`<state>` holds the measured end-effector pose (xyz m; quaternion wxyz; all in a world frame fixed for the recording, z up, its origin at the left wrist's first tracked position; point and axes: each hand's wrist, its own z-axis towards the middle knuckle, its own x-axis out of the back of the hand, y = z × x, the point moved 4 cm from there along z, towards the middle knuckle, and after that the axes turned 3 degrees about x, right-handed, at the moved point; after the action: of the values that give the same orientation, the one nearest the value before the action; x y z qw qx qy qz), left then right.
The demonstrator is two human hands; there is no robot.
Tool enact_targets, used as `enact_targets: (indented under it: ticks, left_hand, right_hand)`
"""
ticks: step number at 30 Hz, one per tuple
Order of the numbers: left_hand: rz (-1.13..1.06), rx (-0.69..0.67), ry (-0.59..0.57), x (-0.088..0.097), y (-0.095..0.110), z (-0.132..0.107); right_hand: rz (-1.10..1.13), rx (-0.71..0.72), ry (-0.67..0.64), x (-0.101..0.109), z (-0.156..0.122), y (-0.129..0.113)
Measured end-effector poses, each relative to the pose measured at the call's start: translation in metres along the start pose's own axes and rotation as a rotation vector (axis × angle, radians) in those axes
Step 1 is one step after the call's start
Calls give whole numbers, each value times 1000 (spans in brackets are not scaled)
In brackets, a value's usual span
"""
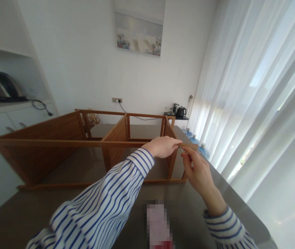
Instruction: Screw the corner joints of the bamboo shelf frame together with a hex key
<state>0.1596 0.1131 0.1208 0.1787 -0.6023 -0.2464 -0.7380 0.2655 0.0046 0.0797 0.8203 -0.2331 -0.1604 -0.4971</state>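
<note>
Wooden frame [43,131]: lies on table [186,218] | left hand [163,146]: at front rail [59,143], cannot tell if gripping | right hand [197,169]: fingertips pinch slender piece [182,149] beside rail's right end

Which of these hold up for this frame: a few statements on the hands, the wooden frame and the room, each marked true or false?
1. The left hand touches the wooden frame. True.
2. The right hand lies flat on the table. False: it is raised at the frame, pinching a thin metallic item.
3. Both sleeves are striped. True.
4. The wooden frame hangs on the wall. False: it rests on the table.
5. A picture hangs on the wall. True.
</note>
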Motion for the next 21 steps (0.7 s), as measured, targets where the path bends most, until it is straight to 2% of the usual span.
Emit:
enact_targets:
  ticks: [7,11,17,21]
  left_hand:
    - [-3,-18,-4,-1,-1,1]
    - [3,-9,-8,-1,-1,1]
    - [12,11,-19,0,0,0]
    - [8,6,-17,0,0,0]
  right_hand:
    - [76,-100,-51,-3,-9,8]
    - [69,-61,-47,0,-8,7]
    - [-135,40,-37,0,-7,6]
    - [-150,-57,-105,-8,-12,8]
